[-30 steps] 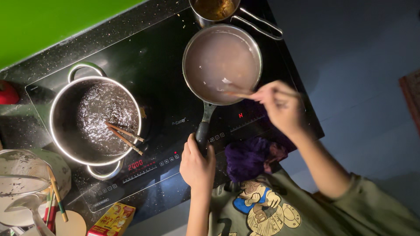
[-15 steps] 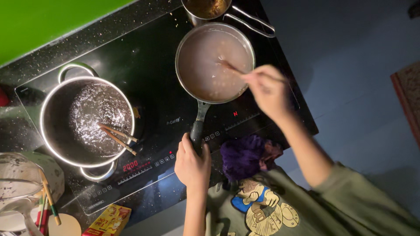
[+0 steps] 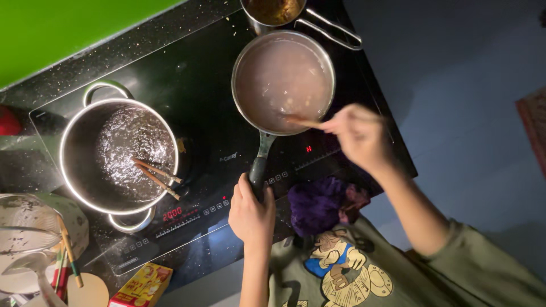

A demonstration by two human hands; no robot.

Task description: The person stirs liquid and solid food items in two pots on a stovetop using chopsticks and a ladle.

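Left hand (image 3: 251, 213): I see its fingers wrapped around the pan (image 3: 283, 81) handle
Right hand (image 3: 359, 136): fingers pinched on a stick (image 3: 301, 121) dipped in the pan
Pan: on the hob (image 3: 227, 148), beside the pot (image 3: 116, 154)

a home kitchen, seen from above. a black glass induction hob (image 3: 216, 142) with red lit digits and touch keys sits in a dark speckled tabletop (image 3: 85, 62). on it stand a steel frying pan (image 3: 283, 79) of pale brownish liquid, a two-handled steel pot (image 3: 116, 156) of bubbling water with chopsticks (image 3: 156, 177) leaning in it, and a small saucepan (image 3: 278, 11). a wire strainer (image 3: 25, 230), more utensils and a yellow food box (image 3: 142, 286) lie at the tabletop's near edge; a purple cloth (image 3: 321, 204) lies beside the hob.
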